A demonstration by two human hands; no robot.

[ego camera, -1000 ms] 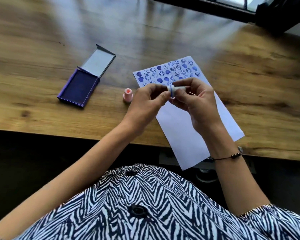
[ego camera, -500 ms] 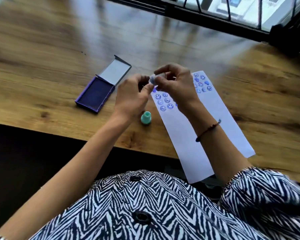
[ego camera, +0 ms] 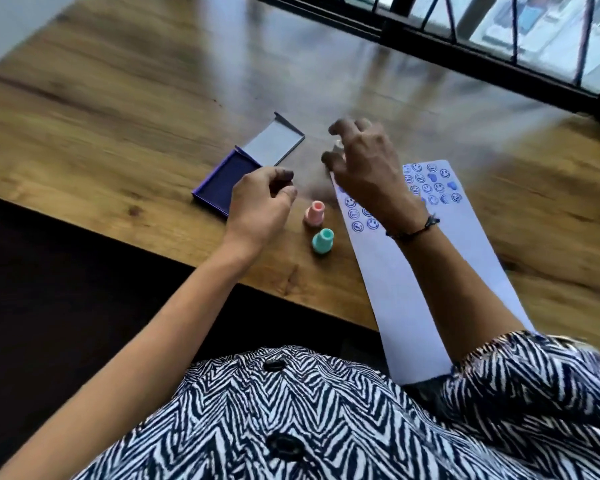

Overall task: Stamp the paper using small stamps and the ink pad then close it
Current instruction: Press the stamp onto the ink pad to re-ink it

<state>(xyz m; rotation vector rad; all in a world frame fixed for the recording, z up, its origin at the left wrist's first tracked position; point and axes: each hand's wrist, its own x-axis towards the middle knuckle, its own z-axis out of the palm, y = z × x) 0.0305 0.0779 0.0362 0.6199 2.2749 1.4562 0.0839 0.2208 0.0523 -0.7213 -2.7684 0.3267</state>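
1. Head view: the ink pad (ego camera: 227, 181) lies open on the counter (ego camera: 118, 109), its lid (ego camera: 276, 143) folded back toward 1 o'clock; the long axis of pad and lid runs from 7 to 1 o'clock.
2. The left hand (ego camera: 260, 206) hovers at the pad's 4 o'clock corner with fingers loosely curled and nothing visible in them. It is the nearer hand to the pad.
3. The right hand (ego camera: 364, 161) is at 3 o'clock of the lid, fingers spread; a small pale object shows at its fingertips, but blur prevents confirming a hold.
4. The pink stamp (ego camera: 314, 213) and teal stamp (ego camera: 323, 240) stand upright between pad and paper (ego camera: 413, 289).
5. The paper's far end carries blue prints. Judgement: closing remains; the lid must swing toward 7 o'clock.
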